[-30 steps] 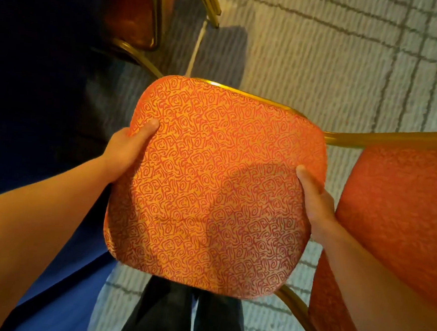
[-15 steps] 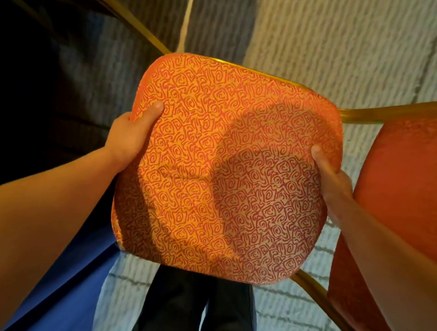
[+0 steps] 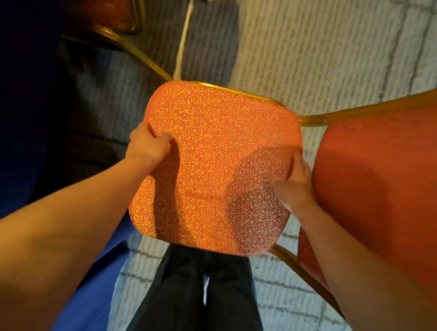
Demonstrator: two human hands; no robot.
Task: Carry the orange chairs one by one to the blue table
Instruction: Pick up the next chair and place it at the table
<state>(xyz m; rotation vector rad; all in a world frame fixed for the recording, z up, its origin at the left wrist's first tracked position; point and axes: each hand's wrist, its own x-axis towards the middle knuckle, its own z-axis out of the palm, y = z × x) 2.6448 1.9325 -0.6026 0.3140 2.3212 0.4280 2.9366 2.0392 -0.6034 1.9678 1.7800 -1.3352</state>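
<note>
1. The chair seat point(image 3: 212, 165) is orange, covered all over with a scribbled pattern of dark-red swirls. Its lower right corner looks paler, almost grey-white between the red lines.
2. The frame edge point(image 3: 233, 90) along the seat's far side is gold.
3. Right of the seat, a second chair point(image 3: 391, 190) has plain red-orange upholstery and gold tubing.
4. Beyond the seat's upper left, a third chair point(image 3: 107, 2) is dark red with a gold frame.
5. The carpet point(image 3: 323, 56) around the seat is pale grey-white, crossed by darker grey grid lines.
6. Lower left of the seat, a cloth point(image 3: 95, 286) is bright blue.
7. Below the seat, the trousers point(image 3: 202, 306) are near black.
</note>
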